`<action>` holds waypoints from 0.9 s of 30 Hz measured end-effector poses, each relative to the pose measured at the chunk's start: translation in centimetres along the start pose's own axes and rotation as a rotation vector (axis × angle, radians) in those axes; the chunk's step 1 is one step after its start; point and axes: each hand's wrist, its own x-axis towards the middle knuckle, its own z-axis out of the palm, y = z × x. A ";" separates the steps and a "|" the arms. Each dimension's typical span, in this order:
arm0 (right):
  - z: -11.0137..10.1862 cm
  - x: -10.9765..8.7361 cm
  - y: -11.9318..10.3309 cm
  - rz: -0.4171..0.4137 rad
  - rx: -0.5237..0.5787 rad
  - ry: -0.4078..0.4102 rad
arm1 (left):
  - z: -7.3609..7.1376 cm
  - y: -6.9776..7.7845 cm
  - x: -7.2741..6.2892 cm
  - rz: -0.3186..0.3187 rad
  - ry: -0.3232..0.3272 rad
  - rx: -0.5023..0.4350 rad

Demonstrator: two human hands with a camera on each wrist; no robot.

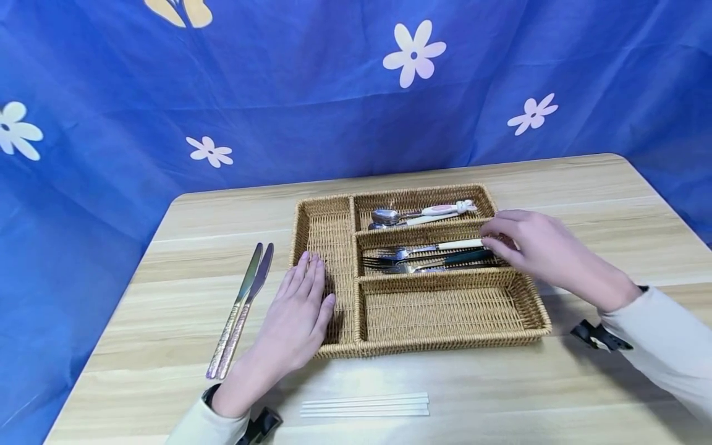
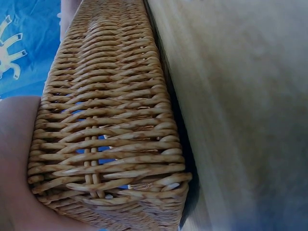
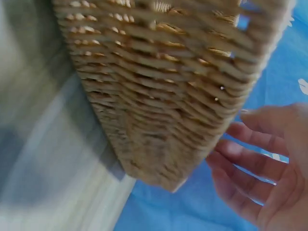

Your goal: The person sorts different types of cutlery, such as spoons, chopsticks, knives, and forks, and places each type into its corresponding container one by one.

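Observation:
A woven cutlery tray (image 1: 445,346) with several compartments lies on the table. My left hand (image 1: 297,315) rests over its left rim, the straight fingers reaching into the long left compartment. My right hand (image 1: 523,241) is at the right end of the middle compartment, fingers loosely bent beside the handles. Several forks lie there, among them a white-handled fork (image 1: 445,246) and a dark green-handled fork (image 1: 464,256). The right wrist view shows that hand (image 3: 269,163) by the tray's rim with nothing visible in its fingers. Spoons (image 1: 389,216) lie in the back compartment.
Two table knives (image 1: 245,309) with patterned handles lie side by side left of the tray. Several thin whitish sticks (image 1: 364,405) lie in a row near the front of the table (image 1: 167,266). A blue flowered cloth (image 1: 306,93) hangs behind.

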 end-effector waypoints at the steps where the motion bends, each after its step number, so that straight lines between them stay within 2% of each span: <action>1: -0.1 -0.5 0.0 0.019 0.005 0.032 | 0.0 0.0 0.0 -0.001 -0.001 0.000; 4: -0.1 -1.8 0.0 0.083 0.008 0.101 | 0.0 -0.1 0.0 -0.003 -0.001 0.000; 7: 0.3 -3.0 -0.1 0.147 0.009 0.112 | -0.1 0.0 0.0 -0.003 0.000 0.001; 16: 0.9 -5.6 -0.8 0.271 0.036 -0.056 | 0.1 0.2 0.1 -0.009 -0.008 -0.010; 27: 1.7 -5.9 -1.3 0.337 0.035 -0.202 | 0.1 0.2 0.0 -0.002 -0.001 -0.003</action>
